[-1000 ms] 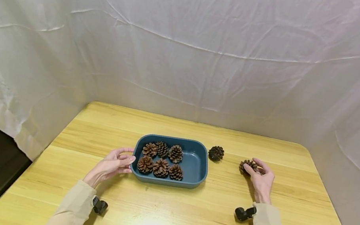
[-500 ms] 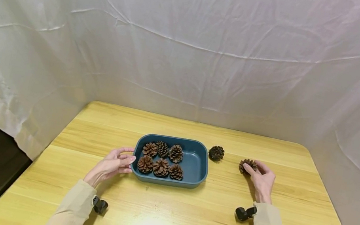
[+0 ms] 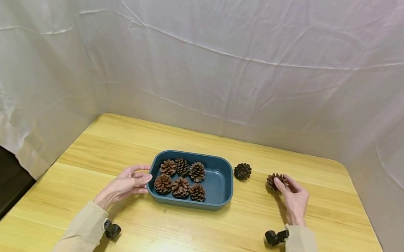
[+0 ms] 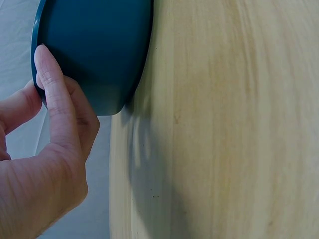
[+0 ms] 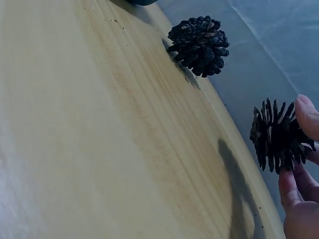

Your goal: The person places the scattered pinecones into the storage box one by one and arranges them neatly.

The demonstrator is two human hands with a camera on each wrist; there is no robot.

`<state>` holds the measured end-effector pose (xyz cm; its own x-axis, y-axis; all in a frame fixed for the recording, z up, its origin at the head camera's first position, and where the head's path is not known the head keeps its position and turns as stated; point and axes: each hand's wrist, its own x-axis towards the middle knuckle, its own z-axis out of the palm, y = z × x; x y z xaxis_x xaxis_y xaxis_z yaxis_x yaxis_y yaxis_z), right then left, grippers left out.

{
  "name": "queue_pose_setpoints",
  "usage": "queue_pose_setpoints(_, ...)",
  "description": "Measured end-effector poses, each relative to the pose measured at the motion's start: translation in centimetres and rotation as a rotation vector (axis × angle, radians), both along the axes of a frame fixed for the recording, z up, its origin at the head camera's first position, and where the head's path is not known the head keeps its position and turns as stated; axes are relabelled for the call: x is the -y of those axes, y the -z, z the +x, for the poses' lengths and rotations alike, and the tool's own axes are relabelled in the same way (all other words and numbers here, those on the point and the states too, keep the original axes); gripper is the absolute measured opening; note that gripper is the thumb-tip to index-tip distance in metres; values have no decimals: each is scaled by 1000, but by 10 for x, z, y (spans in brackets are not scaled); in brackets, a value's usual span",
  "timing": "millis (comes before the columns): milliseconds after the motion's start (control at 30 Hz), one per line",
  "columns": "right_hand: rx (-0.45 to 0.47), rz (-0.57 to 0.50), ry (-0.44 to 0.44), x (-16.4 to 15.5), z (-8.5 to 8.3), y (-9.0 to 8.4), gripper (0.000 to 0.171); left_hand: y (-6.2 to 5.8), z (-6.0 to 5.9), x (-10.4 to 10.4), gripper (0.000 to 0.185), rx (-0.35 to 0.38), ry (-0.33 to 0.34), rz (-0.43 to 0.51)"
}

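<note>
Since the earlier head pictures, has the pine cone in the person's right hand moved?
Yes. The held pine cone has shifted slightly up and left, toward the loose pine cone that lies beside the blue tray, and the right wrist view shows it lifted off the table.

You are working in a makeshift recording booth, not a home or shop: wrinkled white fabric sheeting (image 3: 238, 60) screens three sides of a light wooden table (image 3: 205, 244), and small black cameras (image 3: 274, 238) are strapped to your wrists.
</note>
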<state>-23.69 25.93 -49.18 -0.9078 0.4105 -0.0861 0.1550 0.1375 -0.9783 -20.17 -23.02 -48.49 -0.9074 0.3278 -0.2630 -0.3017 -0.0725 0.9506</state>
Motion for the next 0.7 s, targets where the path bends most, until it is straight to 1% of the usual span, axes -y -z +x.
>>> queue_pose_setpoints(167, -62, 11, -9, 1, -2, -1, 58, 0, 0, 0, 61, -6, 3, -9)
queue_pose_setpoints(300, -69, 74, -33, 2, -3, -5, 58, 0, 0, 0, 61, -7, 8, -8)
queue_pose_setpoints(433, -67, 132, -76, 2, -5, -9, 58, -1, 1, 0, 61, -3, 6, -10)
queue_pose_setpoints(533, -63, 153, -111, 1, -7, -12, 61, -2, 1, 0, 61, -3, 1, -16)
queue_pose_setpoints(700, -76, 174, -144, 3, -12, -16, 61, -2, 1, 0, 60, -2, -3, -19)
